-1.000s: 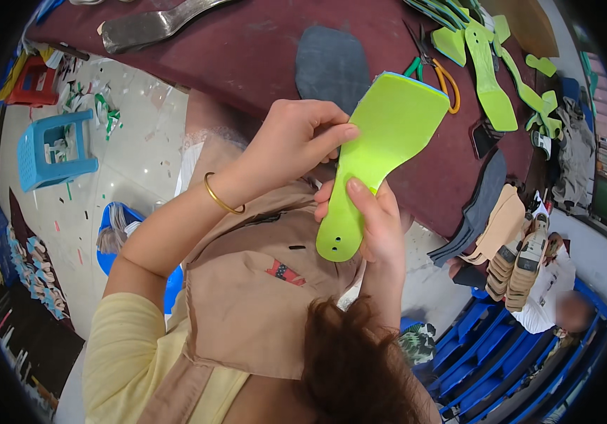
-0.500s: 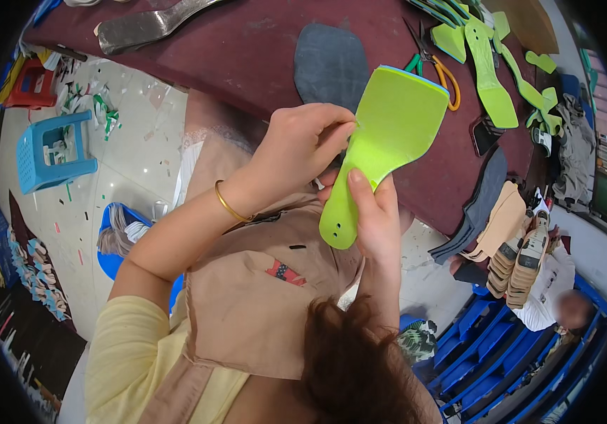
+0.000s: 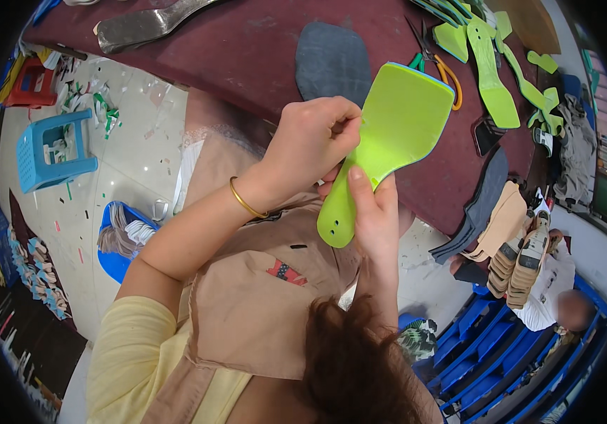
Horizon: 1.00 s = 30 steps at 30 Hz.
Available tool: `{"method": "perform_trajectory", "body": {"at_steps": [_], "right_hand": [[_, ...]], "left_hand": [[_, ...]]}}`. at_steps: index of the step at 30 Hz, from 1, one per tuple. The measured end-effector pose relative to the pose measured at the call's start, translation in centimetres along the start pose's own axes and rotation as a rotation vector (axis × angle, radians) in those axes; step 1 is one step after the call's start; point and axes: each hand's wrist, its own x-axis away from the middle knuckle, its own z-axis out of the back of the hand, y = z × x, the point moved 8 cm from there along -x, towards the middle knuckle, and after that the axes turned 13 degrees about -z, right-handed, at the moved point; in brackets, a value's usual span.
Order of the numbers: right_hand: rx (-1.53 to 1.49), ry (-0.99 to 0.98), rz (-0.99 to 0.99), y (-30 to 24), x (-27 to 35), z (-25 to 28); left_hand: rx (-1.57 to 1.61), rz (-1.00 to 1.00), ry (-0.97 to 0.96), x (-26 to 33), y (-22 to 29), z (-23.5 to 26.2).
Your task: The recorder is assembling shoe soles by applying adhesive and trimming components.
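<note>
A lime-green shoe insole [image 3: 403, 113] with a blue rim is held up in front of me, its broad end pointing away. Two small holes show in its narrow end. My right hand [image 3: 375, 205] grips it at the narrow middle, thumb on the green face and fingers mostly hidden behind. My left hand [image 3: 314, 138] is closed, with thumb and forefinger pinched at the insole's left edge. Whether anything thin is also between those fingertips cannot be seen. Just beyond lies a dark grey flat pad [image 3: 333, 62] on the maroon-covered table [image 3: 247, 67].
Scissors with orange and green handles [image 3: 447, 74] and more green insoles [image 3: 495, 88] lie at the right. A phone [image 3: 487, 134] sits by the table's right edge, near dark sole sheets [image 3: 480, 205]. A metal tool [image 3: 148, 30] rests far left; a blue stool [image 3: 56, 152] stands on the floor.
The insole has shifted slightly right and up at its broad end. My left hand has moved slightly right with it, its fingers curled more tightly at the edge. My right hand keeps its hold.
</note>
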Motion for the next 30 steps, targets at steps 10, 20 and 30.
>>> {"method": "perform_trajectory", "body": {"at_steps": [10, 20, 30], "right_hand": [[-0.038, 0.022, -0.023, -0.7, 0.3, 1.1], [-0.183, 0.008, 0.12, -3.5, 1.4, 5.9], [-0.165, 0.032, 0.1, -2.9, 2.1, 5.6]], "left_hand": [[0.123, 0.152, -0.049, 0.4, -1.2, 0.4], [-0.358, -0.252, -0.403, 0.9, -1.0, 9.2], [-0.119, 0.072, -0.304, 1.2, -3.1, 10.5]]}}
